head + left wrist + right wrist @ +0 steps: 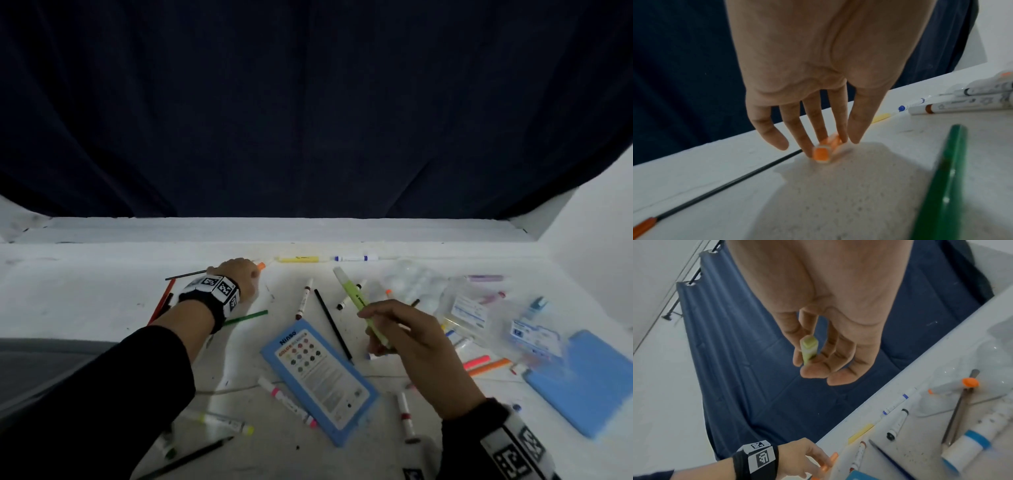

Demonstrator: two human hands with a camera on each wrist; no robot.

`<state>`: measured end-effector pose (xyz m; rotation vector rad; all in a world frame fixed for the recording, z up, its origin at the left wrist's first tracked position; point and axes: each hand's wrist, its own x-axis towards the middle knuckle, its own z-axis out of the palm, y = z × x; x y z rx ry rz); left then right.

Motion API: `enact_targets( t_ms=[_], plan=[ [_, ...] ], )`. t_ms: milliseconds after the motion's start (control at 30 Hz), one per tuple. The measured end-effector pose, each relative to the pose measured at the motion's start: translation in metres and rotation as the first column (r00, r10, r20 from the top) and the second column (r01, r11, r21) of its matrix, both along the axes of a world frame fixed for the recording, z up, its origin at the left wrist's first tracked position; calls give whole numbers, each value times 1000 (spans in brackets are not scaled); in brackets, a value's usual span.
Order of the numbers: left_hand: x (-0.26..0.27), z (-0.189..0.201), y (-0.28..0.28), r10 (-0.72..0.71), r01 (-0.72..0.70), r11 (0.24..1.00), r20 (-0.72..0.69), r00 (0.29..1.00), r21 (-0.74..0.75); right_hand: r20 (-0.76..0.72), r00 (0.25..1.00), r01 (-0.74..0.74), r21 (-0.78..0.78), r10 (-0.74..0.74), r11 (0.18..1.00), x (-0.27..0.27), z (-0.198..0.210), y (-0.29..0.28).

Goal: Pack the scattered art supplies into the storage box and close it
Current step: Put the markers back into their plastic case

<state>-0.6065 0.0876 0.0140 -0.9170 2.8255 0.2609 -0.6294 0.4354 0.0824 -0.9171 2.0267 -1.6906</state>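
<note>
My left hand (pixel 255 271) reaches to the far side of the white table (pixel 102 294). Its fingertips and thumb pinch a short orange highlighter (pixel 823 153) that lies on the surface, also seen as the orange highlighter (pixel 261 265) in the head view. My right hand (pixel 376 329) is raised over the middle and grips a light green highlighter (pixel 358 299), seen end-on as the green highlighter (pixel 808 350) between thumb and fingers. A clear plastic box (pixel 479 315) lies at the right, and a flat blue lid (pixel 589 380) is beside it.
A blue Ninso colour case (pixel 318 377) lies in front of me. Several markers and pencils are scattered around, among them a yellow highlighter (pixel 301 258), a blue-banded marker (pixel 356 258), a green pencil (pixel 246 317) and a black pencil (pixel 334 325). A dark curtain (pixel 308 120) hangs behind the table.
</note>
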Motion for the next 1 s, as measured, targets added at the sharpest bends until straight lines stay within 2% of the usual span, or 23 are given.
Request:
enact_targets(
  t_ms=[100,200,333,500,567,600,733,767,900,1000],
  plan=[
    [10,8,3,-1,9,997,-100,995,81,147,988,57,-41,-50,998,11,5,2],
    [29,30,16,74,-21,986,-313,947,167,223,974,44,-53,-31,998,20,12,4],
    [75,69,53,172,-14,967,-606,777,256,218,974,84,-76,-66,994,28,9,12],
    [154,97,109,291,100,909,-790,540,404,160,984,96,-123,-76,988,50,1,21],
    [187,99,129,364,156,865,-810,459,477,135,989,69,-114,-54,991,61,-1,22],
    [203,99,139,383,183,847,-811,442,500,157,987,60,-120,-40,991,67,-2,23],
    [258,90,177,449,265,760,-774,446,594,335,936,-42,-191,106,981,90,2,28],
    [270,86,185,469,271,741,-763,445,614,318,937,-96,-171,147,981,94,2,31],
    [300,67,206,584,278,651,-700,411,706,94,966,-245,37,241,969,106,-11,37],
    [309,52,212,640,259,621,-669,379,740,-96,936,-309,232,338,922,112,-29,41]
  ],
)
